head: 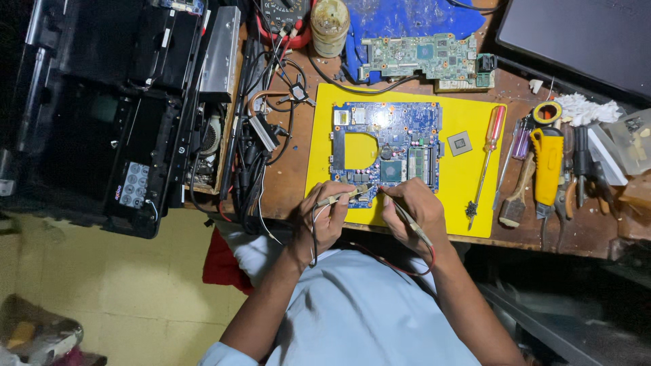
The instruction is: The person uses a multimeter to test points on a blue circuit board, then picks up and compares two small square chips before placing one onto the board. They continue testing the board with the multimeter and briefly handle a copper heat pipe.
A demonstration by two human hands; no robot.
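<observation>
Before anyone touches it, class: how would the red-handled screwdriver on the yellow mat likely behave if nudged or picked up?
The red-handled screwdriver has a rounded handle and thin straight shaft, so it would probably roll sideways if nudged. It looks rigid, unlikely to flex when lifted. Lying flat on the yellow mat, it cannot tip, though it might roll toward the small square chip beside it.

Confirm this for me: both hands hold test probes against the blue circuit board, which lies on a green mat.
Not quite. The head view shows the left hand and right hand holding probes against the blue circuit board, but the mat under it is yellow, not green.
</observation>
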